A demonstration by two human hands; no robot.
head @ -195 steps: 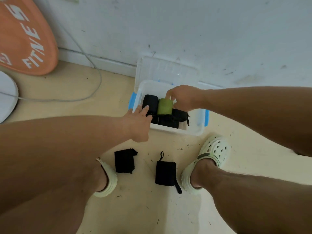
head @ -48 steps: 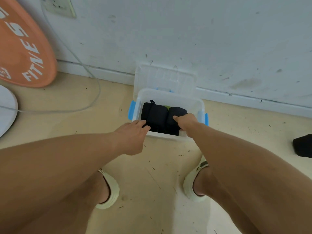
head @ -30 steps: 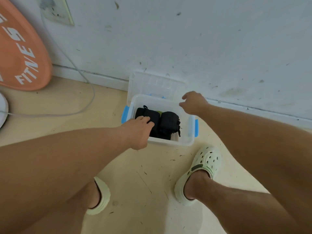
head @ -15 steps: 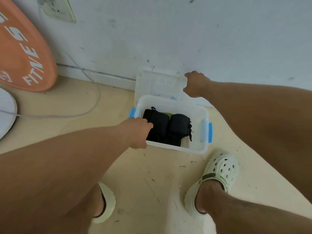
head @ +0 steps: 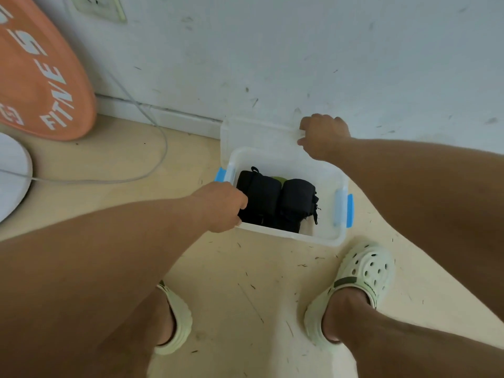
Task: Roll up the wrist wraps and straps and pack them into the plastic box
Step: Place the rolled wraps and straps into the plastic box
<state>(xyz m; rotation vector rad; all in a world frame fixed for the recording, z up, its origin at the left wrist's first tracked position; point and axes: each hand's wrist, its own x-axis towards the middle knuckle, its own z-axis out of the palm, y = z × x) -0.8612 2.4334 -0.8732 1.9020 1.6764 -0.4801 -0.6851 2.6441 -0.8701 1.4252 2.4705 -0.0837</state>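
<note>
While our left hand (head: pixel 221 207) curls over the near-left rim of the clear plastic box with blue latches (head: pixel 331 236) on the floor, our right hand (head: pixel 323 136) pinches the clear plastic lid (head: pixel 259 137) leaning against the wall. Rolled black wrist wraps (head: pixel 275 203) lie packed inside the box.

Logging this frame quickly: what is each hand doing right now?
Left hand: grips the near-left rim of the plastic box.
Right hand: curled on the top edge of the clear lid.
</note>
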